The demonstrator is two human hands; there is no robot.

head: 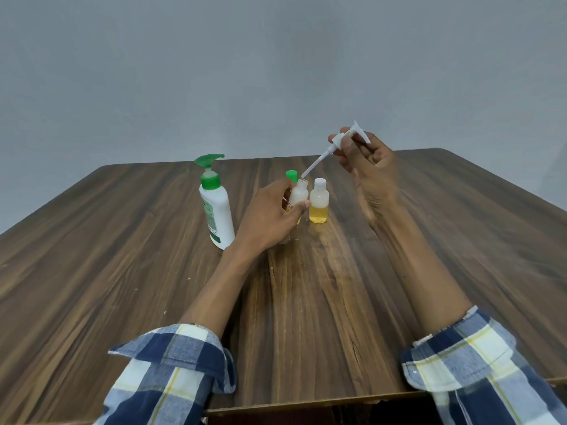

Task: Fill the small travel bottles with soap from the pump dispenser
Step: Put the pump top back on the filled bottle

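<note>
Gripping the open travel bottle (298, 194), the left hand (270, 216) steadied it while the right hand (365, 161) pinched a white pump head (349, 137), its tube tip seemingly just above the bottle's mouth.

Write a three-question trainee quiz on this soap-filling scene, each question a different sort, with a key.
1. True or false: the open small bottle gripped by the left hand has its cap on.
2. Multiple choice: what does the right hand hold?
A. a green cap
B. a white pump head with its dip tube
C. the capped small bottle
3. Fill in: the pump on the large white dispenser standing on the table is coloured ____.

Key:
1. False; its neck is open, with the tube's tip just above it.
2. B
3. green
</note>
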